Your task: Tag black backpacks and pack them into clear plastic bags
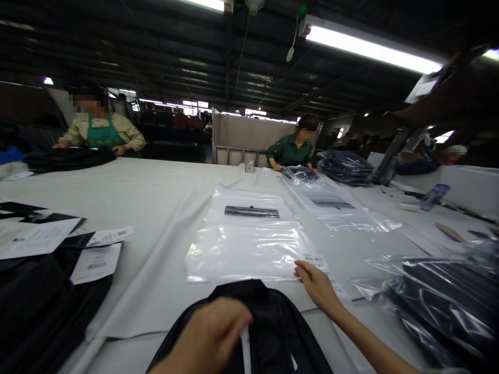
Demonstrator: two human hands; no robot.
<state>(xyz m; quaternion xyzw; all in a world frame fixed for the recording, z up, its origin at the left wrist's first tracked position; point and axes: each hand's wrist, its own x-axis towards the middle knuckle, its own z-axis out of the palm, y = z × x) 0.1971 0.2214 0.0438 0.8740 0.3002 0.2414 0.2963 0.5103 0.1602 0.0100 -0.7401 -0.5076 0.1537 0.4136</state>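
Observation:
A black backpack (268, 322) lies at the front edge of the table, its top handle pointing away from me. Over it, somewhat blurred, is my left hand (212, 332) with curled fingers; a white strip (246, 349) shows just below the fingertips, and I cannot tell whether they grip it. My right hand (317, 283) is beside a sheet of barcode stickers (315, 259), thumb and fingers drawn together; anything between them is too small to make out. Past the backpack, a clear plastic bag (241, 252) lies flat with a dark printed panel (251, 212).
Black bags with white tags (97, 262) are piled at left. Plastic-wrapped dark bags (448, 306) lie at right, with another wrapped stack (345, 167) farther back. More clear bags (335, 208) lie at right centre. Two co-workers (103, 132) (294, 148) handle dark items across the table.

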